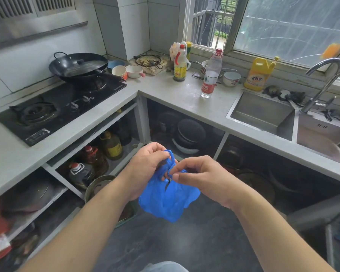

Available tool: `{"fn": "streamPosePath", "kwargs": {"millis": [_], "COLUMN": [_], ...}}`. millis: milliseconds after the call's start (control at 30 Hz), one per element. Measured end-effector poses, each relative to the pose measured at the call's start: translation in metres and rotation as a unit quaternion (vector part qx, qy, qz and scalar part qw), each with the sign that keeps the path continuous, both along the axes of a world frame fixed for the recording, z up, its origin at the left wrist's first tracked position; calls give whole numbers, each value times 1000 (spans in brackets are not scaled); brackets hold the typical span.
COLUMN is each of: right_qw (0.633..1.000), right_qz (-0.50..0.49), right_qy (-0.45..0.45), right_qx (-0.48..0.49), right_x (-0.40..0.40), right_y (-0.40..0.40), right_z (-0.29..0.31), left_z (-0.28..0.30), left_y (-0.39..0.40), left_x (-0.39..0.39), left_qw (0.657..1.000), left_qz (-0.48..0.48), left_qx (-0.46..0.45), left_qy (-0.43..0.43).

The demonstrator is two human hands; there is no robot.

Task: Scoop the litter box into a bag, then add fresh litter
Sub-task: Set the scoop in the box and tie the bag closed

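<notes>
Both hands work a blue plastic bag (pixel 168 199) held in the air in front of the person, over the kitchen floor. Left hand (pixel 145 167) has its fingers curled round the bunched top and handle loops; right hand (pixel 200 175) pinches the twisted handles between thumb and forefinger, other fingers loosely bent. The knot or twist of the handles sits right between the two sets of fingertips, and the bag body hangs just below them. Can't tell whether the handles are being tied or undone, nor whether the bag holds anything; it looks slack and light. No litter box, scoop or fresh litter in view. Judgement: either the bag is being opened before scooping or closed after it; adding fresh litter looks still to do.
</notes>
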State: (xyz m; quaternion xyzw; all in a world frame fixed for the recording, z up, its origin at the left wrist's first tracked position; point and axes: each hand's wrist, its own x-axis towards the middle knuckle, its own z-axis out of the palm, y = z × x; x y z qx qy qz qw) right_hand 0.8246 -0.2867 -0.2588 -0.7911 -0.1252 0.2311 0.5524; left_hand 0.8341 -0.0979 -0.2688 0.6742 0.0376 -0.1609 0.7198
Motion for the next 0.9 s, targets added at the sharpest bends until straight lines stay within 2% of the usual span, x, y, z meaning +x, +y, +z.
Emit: {"fn": "streamPosePath", "kwargs": {"millis": [100, 200, 267, 367, 433, 600, 700, 800, 900], "right_qw": [999, 992, 985, 981, 982, 988, 985, 958, 919], "right_qz": [-23, -99, -146, -132, -122, -134, -163, -179, -212], "right_qy": [-35, -82, -82, -108, -106, -40, 60, 164, 230], "right_qx": [-11, -15, -30, -93, -102, -68, 9, 151, 241], "right_x": [-1, -2, -1, 1, 1, 2, 0, -1, -1], "right_y": [-3, 0, 0, 0, 2, 8, 6, -1, -3], "right_z": [-1, -4, -8, -14, -19, -32, -40, -42, -43], "left_z": [2, 3, 3, 1, -3, -19, -30, -40, -47], "left_y": [3, 6, 7, 7, 4, 0, 3, 6, 7], "left_x": [2, 4, 5, 4, 3, 2, 0, -1, -2], "left_qw": [999, 997, 994, 990, 990, 991, 993, 995, 997], "left_qz": [-21, -34, -46, -72, -76, -79, -80, -67, -51], "left_qx": [13, 35, 53, 69, 57, 43, 28, 32, 22], "left_qy": [-24, -59, -78, -98, -100, -95, -78, -65, -52]}}
